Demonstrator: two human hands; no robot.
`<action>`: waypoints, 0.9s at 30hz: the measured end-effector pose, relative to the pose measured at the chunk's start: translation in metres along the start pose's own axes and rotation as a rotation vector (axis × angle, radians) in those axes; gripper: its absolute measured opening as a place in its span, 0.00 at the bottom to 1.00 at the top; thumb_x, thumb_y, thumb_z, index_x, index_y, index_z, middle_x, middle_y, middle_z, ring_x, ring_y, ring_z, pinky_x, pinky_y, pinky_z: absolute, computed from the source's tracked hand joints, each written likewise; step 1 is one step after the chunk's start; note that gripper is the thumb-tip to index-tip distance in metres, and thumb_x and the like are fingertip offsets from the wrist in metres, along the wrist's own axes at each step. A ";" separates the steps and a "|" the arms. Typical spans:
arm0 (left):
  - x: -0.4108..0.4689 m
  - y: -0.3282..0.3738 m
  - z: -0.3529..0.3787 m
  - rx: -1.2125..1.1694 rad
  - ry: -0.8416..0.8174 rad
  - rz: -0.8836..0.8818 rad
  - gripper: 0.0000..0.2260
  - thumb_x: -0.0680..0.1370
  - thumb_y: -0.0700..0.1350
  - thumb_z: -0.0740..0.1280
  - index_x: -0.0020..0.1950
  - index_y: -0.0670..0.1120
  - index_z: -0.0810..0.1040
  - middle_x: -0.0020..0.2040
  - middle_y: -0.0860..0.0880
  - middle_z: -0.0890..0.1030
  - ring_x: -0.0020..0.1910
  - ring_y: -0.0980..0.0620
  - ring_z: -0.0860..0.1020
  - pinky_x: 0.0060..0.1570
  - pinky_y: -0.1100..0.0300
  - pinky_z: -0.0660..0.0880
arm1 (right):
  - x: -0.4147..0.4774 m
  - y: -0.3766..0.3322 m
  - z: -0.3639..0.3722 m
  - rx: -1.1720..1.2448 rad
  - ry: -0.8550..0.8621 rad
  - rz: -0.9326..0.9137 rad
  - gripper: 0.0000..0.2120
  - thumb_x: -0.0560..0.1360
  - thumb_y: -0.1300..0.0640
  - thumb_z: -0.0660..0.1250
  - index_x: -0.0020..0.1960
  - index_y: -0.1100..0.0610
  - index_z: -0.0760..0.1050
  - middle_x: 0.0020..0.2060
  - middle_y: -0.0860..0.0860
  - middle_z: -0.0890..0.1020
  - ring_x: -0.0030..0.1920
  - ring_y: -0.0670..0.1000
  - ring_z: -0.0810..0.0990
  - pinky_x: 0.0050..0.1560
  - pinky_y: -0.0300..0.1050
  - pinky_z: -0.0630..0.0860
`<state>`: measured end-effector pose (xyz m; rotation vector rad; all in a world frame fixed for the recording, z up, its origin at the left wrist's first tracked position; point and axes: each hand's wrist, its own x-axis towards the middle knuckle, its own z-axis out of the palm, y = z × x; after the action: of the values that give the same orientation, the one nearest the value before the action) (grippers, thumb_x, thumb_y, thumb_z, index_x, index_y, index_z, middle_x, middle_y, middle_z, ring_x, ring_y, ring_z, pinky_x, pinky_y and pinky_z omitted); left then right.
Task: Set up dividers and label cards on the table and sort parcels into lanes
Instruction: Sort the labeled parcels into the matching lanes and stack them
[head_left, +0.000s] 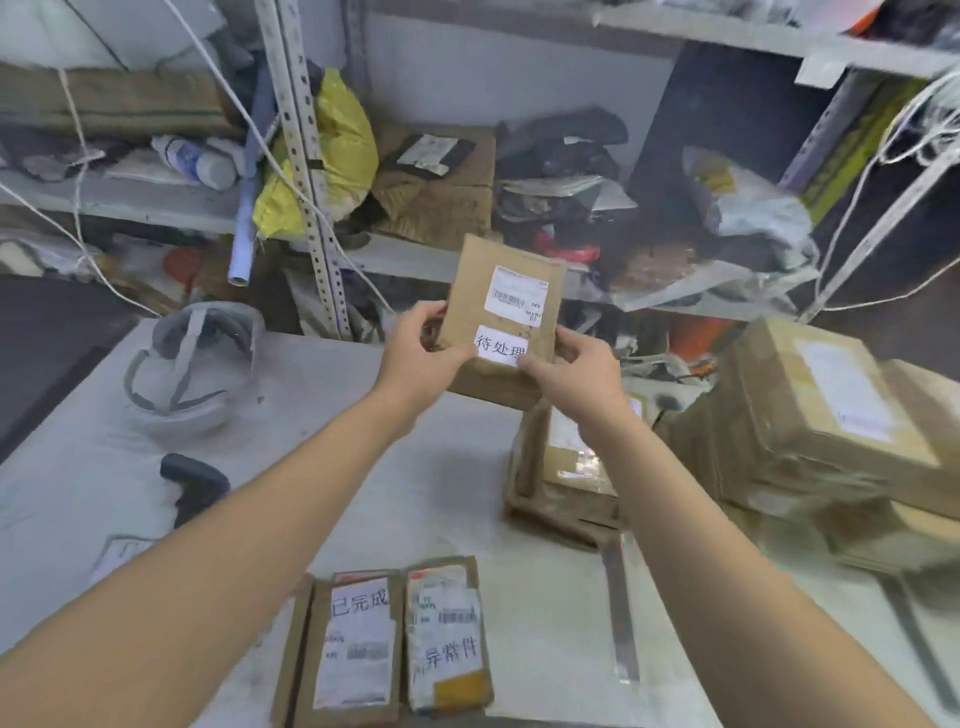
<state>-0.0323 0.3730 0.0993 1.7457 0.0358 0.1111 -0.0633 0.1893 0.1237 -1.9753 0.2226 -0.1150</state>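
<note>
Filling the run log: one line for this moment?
both hands | holding parcel upright | over table | white card on front

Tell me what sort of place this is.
Probably a parcel sorting or storage room: a cardboard parcel with a shipping label held over the table, stacked boxes to the right, cluttered metal shelving behind.

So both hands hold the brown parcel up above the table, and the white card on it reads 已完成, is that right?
Not quite. In the head view the left hand and right hand do hold the brown parcel above the table, but its white card reads 待处理.
</note>
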 end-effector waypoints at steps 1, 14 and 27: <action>-0.015 0.009 0.013 -0.010 0.000 0.007 0.21 0.69 0.43 0.75 0.59 0.55 0.76 0.54 0.56 0.79 0.46 0.66 0.77 0.39 0.76 0.71 | -0.007 0.002 -0.020 0.003 -0.002 -0.002 0.17 0.70 0.56 0.75 0.58 0.49 0.81 0.47 0.42 0.85 0.50 0.46 0.84 0.54 0.51 0.81; -0.109 0.030 0.122 -0.004 -0.163 -0.133 0.22 0.72 0.47 0.75 0.64 0.56 0.73 0.58 0.60 0.76 0.53 0.65 0.74 0.41 0.67 0.71 | -0.066 0.062 -0.146 -0.093 0.047 0.078 0.23 0.68 0.55 0.77 0.63 0.52 0.80 0.46 0.35 0.81 0.34 0.25 0.75 0.29 0.22 0.67; -0.113 -0.007 0.118 0.116 -0.260 -0.123 0.26 0.76 0.54 0.71 0.72 0.55 0.67 0.69 0.55 0.73 0.60 0.57 0.71 0.50 0.62 0.70 | -0.069 0.086 -0.132 -0.113 -0.050 0.152 0.25 0.72 0.49 0.74 0.68 0.47 0.76 0.64 0.45 0.79 0.64 0.46 0.76 0.63 0.45 0.73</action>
<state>-0.1332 0.2489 0.0663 1.8562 -0.0414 -0.2119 -0.1641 0.0520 0.0993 -2.0633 0.3525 0.0470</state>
